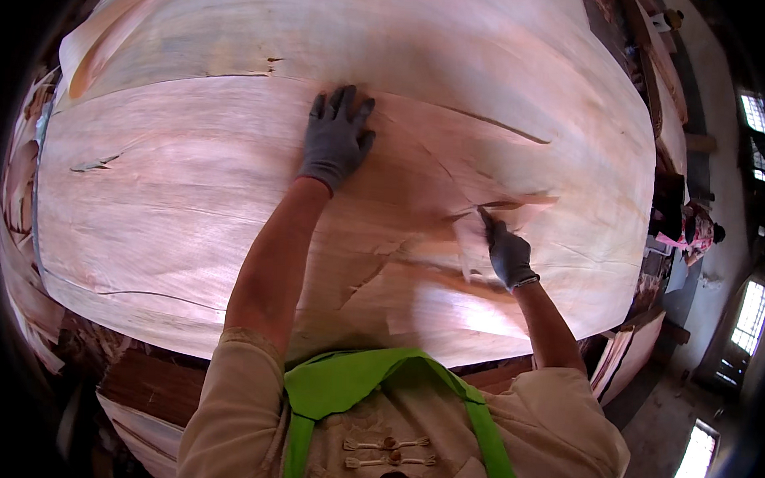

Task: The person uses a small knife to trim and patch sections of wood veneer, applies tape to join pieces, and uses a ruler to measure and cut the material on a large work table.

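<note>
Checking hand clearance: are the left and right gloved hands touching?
Apart: the head view shows wood veneer exposed between the left hand and right hand.

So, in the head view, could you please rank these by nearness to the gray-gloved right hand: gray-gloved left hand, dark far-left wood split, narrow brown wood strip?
1. Narrow brown wood strip, just ahead.
2. Gray-gloved left hand, forward left.
3. Dark wood split, far left.

The left hand (337, 138) lies spread on a wood sheet (173, 198); the right hand (508, 250) is at a torn flap (528, 208).
</note>
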`<move>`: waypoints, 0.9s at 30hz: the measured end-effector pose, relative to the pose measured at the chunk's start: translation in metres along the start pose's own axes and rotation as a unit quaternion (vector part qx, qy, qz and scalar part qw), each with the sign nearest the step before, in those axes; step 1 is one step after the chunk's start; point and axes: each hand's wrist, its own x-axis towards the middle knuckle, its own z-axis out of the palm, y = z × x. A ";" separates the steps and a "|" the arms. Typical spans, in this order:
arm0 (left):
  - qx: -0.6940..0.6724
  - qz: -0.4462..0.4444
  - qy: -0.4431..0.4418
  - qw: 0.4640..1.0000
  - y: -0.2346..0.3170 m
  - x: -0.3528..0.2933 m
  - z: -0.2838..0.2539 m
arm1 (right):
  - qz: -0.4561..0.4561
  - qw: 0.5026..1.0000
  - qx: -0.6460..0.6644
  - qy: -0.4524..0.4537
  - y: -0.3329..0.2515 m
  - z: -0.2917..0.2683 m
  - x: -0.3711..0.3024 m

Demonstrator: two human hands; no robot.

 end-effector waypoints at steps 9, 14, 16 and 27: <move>0.015 -0.011 -0.014 1.000 0.000 -0.002 -0.004 | -0.077 0.970 0.120 0.199 -0.012 -0.077 0.064; 0.030 0.005 -0.034 0.999 0.003 0.005 -0.005 | -0.036 0.959 0.160 0.232 -0.021 -0.061 0.172; 0.020 0.006 -0.030 0.999 0.007 0.005 -0.004 | -0.038 0.975 0.107 0.192 -0.018 -0.055 0.193; 0.031 -0.011 0.000 0.999 0.007 -0.001 -0.008 | -0.098 0.963 0.249 0.042 -0.007 -0.091 -0.028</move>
